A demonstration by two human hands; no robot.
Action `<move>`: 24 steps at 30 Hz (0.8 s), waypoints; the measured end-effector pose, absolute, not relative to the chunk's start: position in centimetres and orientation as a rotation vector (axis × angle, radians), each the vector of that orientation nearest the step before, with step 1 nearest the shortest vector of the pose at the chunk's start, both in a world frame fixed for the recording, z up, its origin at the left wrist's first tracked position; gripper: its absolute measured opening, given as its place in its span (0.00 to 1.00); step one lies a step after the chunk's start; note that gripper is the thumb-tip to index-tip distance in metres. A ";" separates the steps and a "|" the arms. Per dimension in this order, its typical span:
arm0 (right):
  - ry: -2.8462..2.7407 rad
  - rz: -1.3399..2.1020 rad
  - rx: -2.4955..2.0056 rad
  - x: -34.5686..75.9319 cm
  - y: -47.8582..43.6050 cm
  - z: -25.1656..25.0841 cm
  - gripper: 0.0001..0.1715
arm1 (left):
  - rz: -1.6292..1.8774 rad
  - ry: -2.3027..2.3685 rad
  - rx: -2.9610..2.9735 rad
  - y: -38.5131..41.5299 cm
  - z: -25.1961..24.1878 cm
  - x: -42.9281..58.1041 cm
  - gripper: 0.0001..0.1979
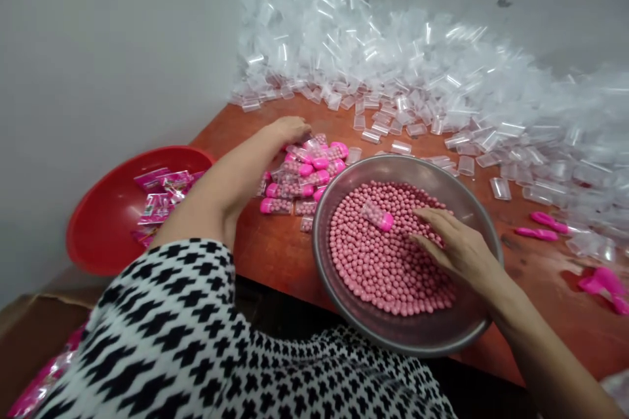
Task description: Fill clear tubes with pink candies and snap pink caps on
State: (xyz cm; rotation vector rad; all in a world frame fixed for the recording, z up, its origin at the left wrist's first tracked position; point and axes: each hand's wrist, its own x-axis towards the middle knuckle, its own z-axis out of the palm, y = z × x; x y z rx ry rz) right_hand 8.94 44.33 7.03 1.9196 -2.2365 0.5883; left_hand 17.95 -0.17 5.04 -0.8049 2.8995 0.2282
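My left hand [293, 127] reaches to the far edge of a pile of small clear bottles [305, 170] with bright pink caps, filled with pink beads. Its fingers point away from me and are mostly hidden, so a grip does not show. Over the right side of a metal bowl [322, 255], my right hand [455, 245] hovers or touches the pink beads [388, 268], thumb and fingers apart, nothing between them. One filled bottle [377, 216] with a pink cap lies on the beads, just left of my right fingertips.
A large heap of clear plastic tubes [393, 72] covers the back of the red-brown table [275, 255]. To the left stands a red basin [101, 222] with shiny pink packets [157, 206]. Pink plastic pieces [604, 287] lie at the right. A cardboard box [29, 334] is lower left.
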 end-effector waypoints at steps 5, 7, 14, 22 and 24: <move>-2.258 0.554 1.951 8.8 44.5 7.3 0.18 | 0.360 3.011 -1.062 -0.2 5.1 19.5 0.19; -2.312 0.467 1.983 8.9 44.0 7.6 0.17 | 0.397 3.059 -1.168 -0.1 5.7 20.1 0.18; -2.469 -0.148 2.071 10.8 38.2 8.8 0.21 | 1.952 2.954 -1.235 5.4 10.4 23.6 0.23; -2.429 -0.454 2.076 11.3 36.0 8.9 0.18 | 2.399 2.895 -1.039 13.7 16.1 34.5 0.27; -2.410 -0.535 2.136 11.5 35.9 9.0 0.18 | 2.400 2.897 -1.099 14.7 16.5 37.1 0.25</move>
